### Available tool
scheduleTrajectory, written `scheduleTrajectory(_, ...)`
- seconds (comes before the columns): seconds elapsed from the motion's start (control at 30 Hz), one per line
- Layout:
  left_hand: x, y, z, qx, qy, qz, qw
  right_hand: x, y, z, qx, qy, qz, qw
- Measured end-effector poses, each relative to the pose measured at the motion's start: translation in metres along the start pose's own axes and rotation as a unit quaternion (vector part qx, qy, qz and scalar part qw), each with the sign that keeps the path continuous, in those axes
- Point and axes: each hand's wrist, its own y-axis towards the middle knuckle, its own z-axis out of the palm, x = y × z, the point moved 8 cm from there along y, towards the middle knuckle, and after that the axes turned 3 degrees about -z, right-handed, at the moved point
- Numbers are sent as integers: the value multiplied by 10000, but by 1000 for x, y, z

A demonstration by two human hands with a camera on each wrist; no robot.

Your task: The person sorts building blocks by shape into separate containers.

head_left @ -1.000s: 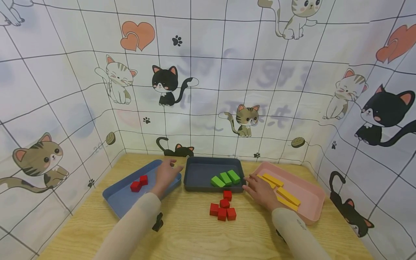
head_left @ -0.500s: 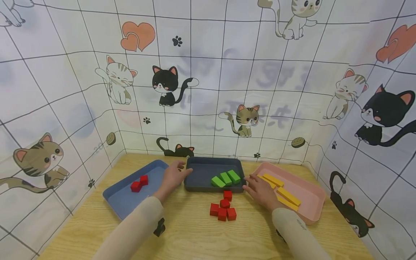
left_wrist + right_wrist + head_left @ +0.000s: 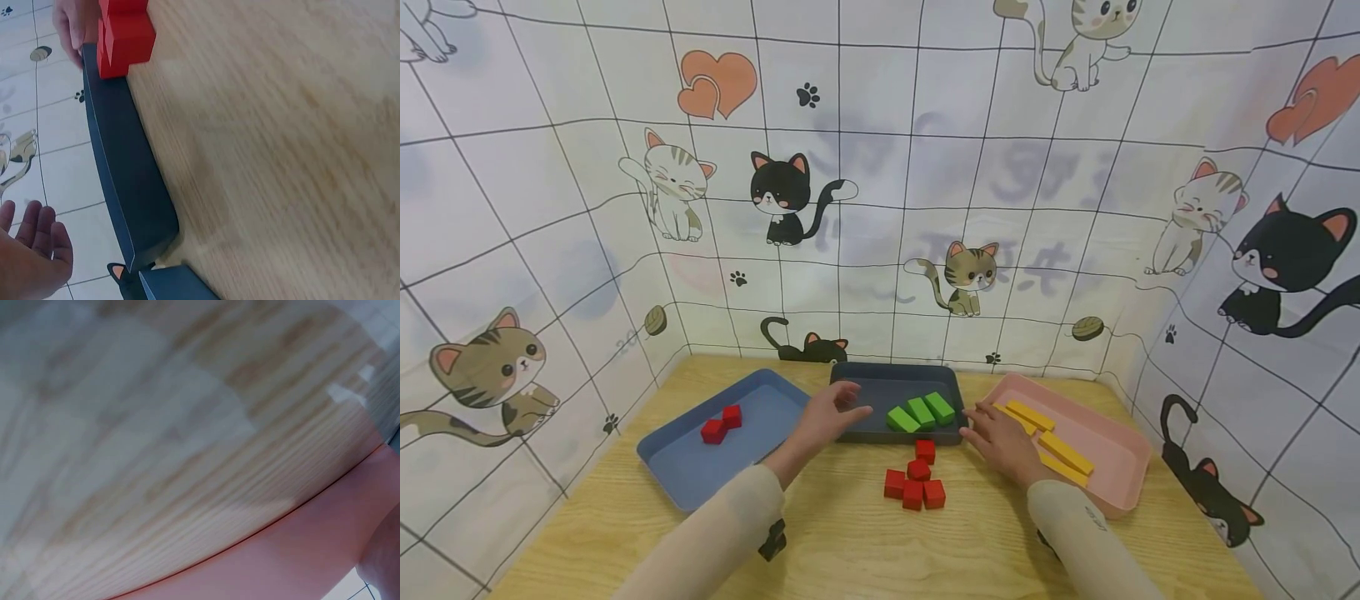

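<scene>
My left hand (image 3: 822,423), holding nothing, hovers over the left front part of the dark tray (image 3: 880,372), its fingers loosely bent and the thumb apart. Three green blocks (image 3: 921,412) lie in that tray, to the right of the hand. Several red cubes (image 3: 913,493) sit on the table in front of it. My right hand (image 3: 1002,443) is at the near left side of the pink tray (image 3: 1116,425), fingertips right at the dark tray's right edge. Yellow bars (image 3: 1064,454) lie in the pink tray, partly hidden by this hand.
The blue tray (image 3: 681,467) stands at the left with two red cubes (image 3: 722,423) in it. Behind the wooden table (image 3: 850,550) hangs a cloth (image 3: 880,192) printed with cats. In the left wrist view, red cubes (image 3: 130,37) stand beside the dark tray's outer wall.
My left hand has moved right and slightly nearer, from over the blue tray's right end to over the dark tray. The right hand and all the blocks have stayed in place.
</scene>
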Motion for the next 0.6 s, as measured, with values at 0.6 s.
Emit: scheduleTrajectory(0.6,8,-20,58,1519,-258,403,9872,-1,0,0,-101,54,-5,9999)
